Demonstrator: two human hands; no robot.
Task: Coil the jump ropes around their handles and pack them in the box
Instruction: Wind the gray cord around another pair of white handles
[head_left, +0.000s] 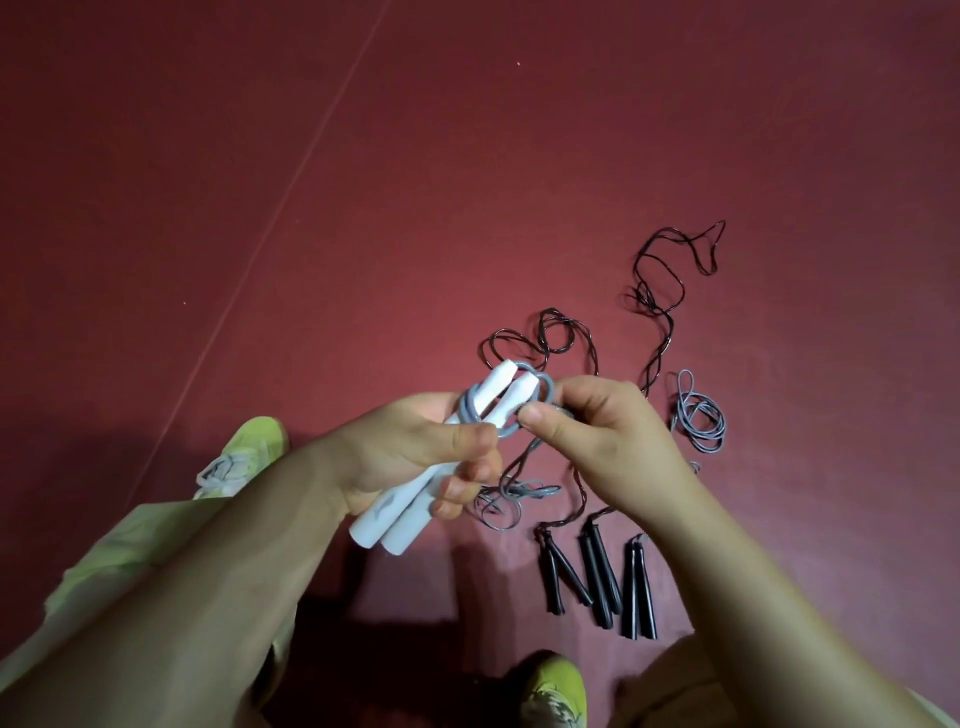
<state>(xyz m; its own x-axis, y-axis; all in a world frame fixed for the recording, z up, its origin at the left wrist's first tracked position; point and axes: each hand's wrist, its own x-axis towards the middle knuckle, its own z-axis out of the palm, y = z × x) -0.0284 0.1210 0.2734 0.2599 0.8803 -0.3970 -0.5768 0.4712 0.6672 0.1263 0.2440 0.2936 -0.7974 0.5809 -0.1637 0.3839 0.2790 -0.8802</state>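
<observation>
Red floor (363, 208) is taking up the whole view, and honestly the job is only just getting going. Starting over at 9 o'clock: the left hand (410, 457) is gripping the pair of white handles (415, 488) side by side, fingers curled round them and the thumb pressing on top, with the handles pointing up toward 11 o'clock. A couple of turns of the grey rope (470, 410) are already sitting around the upper part of the handles, so the first coil is underway but nowhere near finished.

Right next to it, the right hand (597, 441) is pinching that same rope between thumb and fingers, just beside the handle tips, looking like it's feeding another loop around. Most of the grey rope is still hanging loose below the hands and trailing onto the floor around 5 o'clock, and there's a grey bundle (696, 415) lying out at 3 o'clock, can't tell if that's the same rope or another one.

Further right, toward 4 o'clock, three pairs of black handles (597, 577) are lying on the floor, untouched, with their dark ropes (654, 291) sprawling up toward 1 o'clock, totally uncoiled.

So I'm guessing: one rope partway wrapped, at least three left to do, and nothing packed. No box showing anywhere in view.
</observation>
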